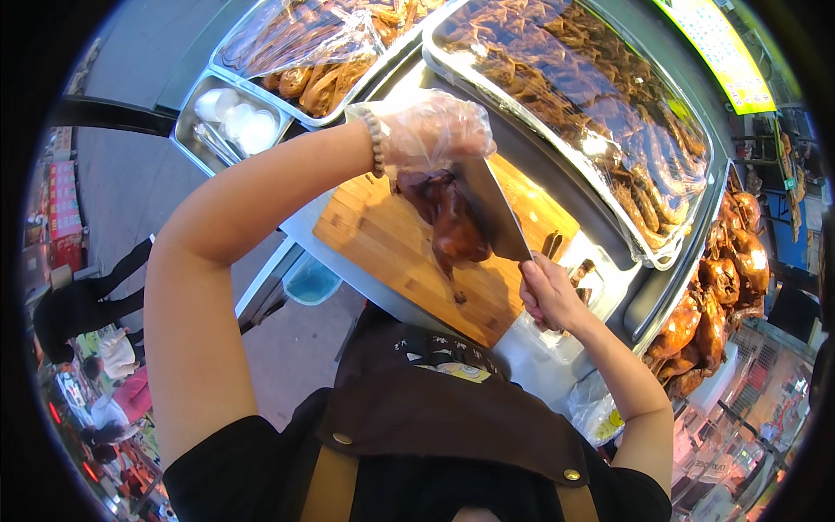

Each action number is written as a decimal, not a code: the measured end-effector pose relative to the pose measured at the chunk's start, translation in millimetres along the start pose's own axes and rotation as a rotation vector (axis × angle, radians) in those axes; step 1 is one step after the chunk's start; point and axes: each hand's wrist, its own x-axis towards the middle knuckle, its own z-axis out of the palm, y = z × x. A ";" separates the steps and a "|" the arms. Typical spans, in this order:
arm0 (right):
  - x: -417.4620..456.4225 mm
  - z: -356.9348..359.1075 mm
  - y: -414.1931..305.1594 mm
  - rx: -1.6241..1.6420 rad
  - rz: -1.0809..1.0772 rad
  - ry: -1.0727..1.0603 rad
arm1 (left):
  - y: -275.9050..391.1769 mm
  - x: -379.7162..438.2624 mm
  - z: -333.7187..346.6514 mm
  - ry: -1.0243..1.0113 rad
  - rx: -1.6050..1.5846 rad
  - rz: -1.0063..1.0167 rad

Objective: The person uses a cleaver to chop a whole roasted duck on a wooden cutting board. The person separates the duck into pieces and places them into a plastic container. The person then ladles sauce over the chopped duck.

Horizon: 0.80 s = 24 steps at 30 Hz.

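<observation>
A brown roasted bird (453,218), with a leg and foot pointing towards me, lies on the bamboo cutting board (372,228). My right hand (551,290) grips the handle of a cleaver (492,209). The broad blade stands on edge along the right side of the bird, hiding part of it and of the board. My left hand (437,127), in a clear plastic glove, has its fingers curled by the far end of the blade. Whether it presses on the spine or just hovers there, I cannot tell.
Behind the board are film-covered metal trays of cooked meat (574,98) and poultry pieces (319,85). A small steel tray (189,124) holds white lids or cups. Whole roasted birds (711,293) are piled at right. A clear plastic container (587,287) sits beside my right hand; a blue-lined bin (312,277) stands below left.
</observation>
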 end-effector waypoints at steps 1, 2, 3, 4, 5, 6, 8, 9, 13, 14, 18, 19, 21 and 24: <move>1.7 1.6 2.2 0.013 -0.002 -0.007 | -2.1 -0.6 3.2 0.009 -0.003 0.013; 2.6 3.4 5.5 0.048 -0.003 -0.005 | -5.6 -0.8 7.0 0.018 -0.006 0.025; 4.5 5.7 10.3 0.086 -0.004 -0.005 | -6.7 -0.8 7.9 0.024 -0.010 0.038; 6.3 8.3 15.3 0.124 -0.005 -0.004 | -6.8 -0.6 9.4 0.009 -0.007 0.037; 8.2 11.9 19.6 0.128 -0.010 0.012 | -6.6 0.3 11.1 -0.007 -0.004 0.036; 10.0 15.6 23.1 0.130 -0.018 0.031 | -6.2 1.4 10.9 -0.021 0.001 0.038; 13.4 21.2 34.5 0.114 -0.043 0.068 | -5.5 -0.3 13.9 0.015 -0.025 0.046; 15.4 23.5 39.0 0.104 -0.041 0.071 | -4.0 -2.7 17.3 0.032 -0.041 0.049; 20.7 32.7 42.7 0.043 -0.051 0.091 | -1.4 -9.8 28.0 -0.023 0.015 -0.005; 24.0 35.8 50.3 0.032 -0.061 0.099 | 3.2 -13.7 28.5 -0.049 0.022 -0.035; 28.6 35.7 53.7 -0.007 -0.099 0.113 | 13.1 -21.5 19.9 0.233 0.032 -0.099; 29.3 33.5 54.2 -0.010 -0.118 0.110 | 13.6 -25.1 22.2 0.463 0.059 -0.100; 30.0 32.0 59.4 -0.050 -0.126 0.142 | 41.9 -57.5 28.4 0.706 -0.027 -0.722; 30.7 30.4 65.8 -0.071 -0.177 0.131 | 100.5 -94.4 77.7 0.636 -0.623 -1.398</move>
